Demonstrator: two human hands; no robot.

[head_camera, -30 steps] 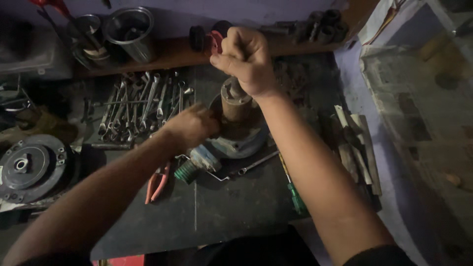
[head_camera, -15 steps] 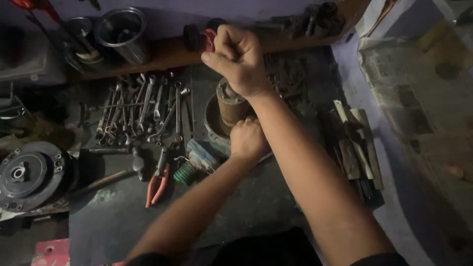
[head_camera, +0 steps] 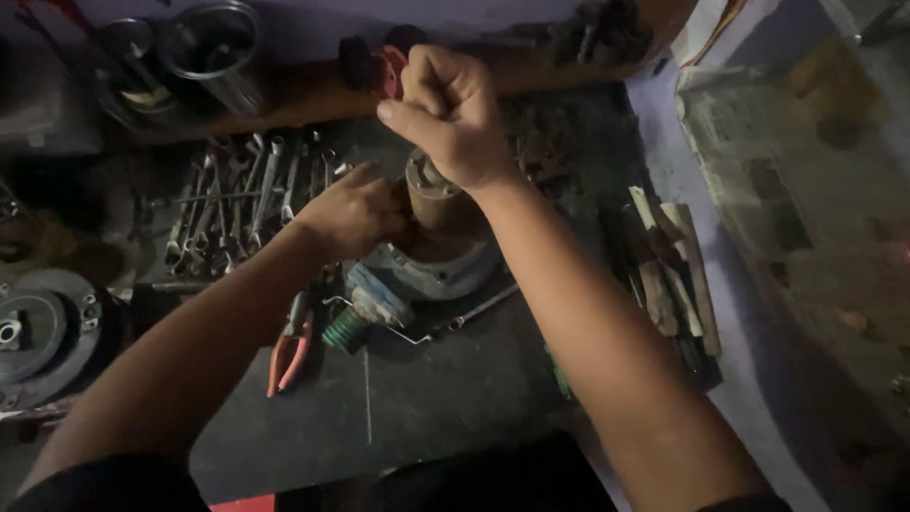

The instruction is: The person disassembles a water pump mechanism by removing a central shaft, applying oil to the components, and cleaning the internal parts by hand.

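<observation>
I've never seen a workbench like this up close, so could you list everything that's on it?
Motor-like assembly: one, tan cylinder on a grey-blue base, bench centre.
Wrenches: many, silver, spread at upper left.
Pliers: one, red-orange handles, left of centre.
Green coil part: one, beside the base.
Metal cans: two, grey, back shelf at left.
Round disc part: one, dark metal, far left.
Wooden strips: several, pale, right side.
Newspaper: one sheet, far right.
Left hand: against the cylinder's side.
Right hand: clenched fist above the cylinder.

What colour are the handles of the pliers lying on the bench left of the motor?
Orange-red; the pliers show in the head view, the only view, lying below the left forearm.
</observation>
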